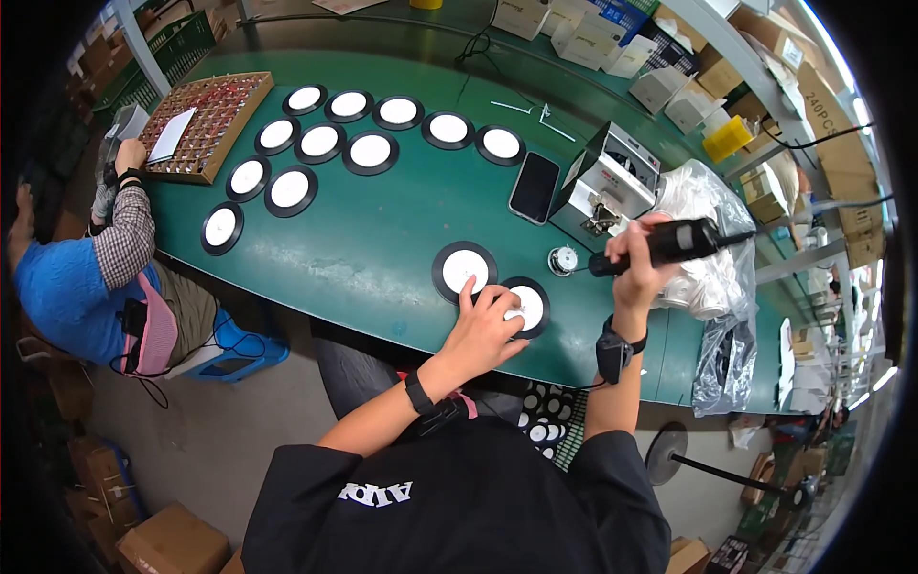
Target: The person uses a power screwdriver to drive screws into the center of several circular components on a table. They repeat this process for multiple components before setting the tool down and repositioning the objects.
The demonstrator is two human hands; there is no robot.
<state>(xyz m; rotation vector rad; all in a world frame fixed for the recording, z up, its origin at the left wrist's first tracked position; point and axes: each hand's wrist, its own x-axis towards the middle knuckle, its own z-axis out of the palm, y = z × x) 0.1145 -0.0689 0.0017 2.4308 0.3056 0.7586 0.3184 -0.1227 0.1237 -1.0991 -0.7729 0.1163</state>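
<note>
My left hand (486, 328) rests palm down over two black-rimmed white discs near the table's front edge. Its index finger touches the left disc (457, 264); the other fingers spread over the right disc (533, 298). A black electric screwdriver (675, 242) lies in the grip of my right hand (639, 260), held nearly level with its bit end pointing left. Beside that end sits a small round metal part (562, 259) on the table; whether the bit touches it, I cannot tell. More such discs (370, 151) lie spread over the far left of the table.
A phone (535, 187) and a boxy metal-fronted machine (612, 177) stand beyond my hands. Clear plastic bags with white parts (703, 239) lie at right. At far left, a co-worker (72, 297) sits beside a partitioned box (206, 124). Cartons (598, 38) line the back shelf.
</note>
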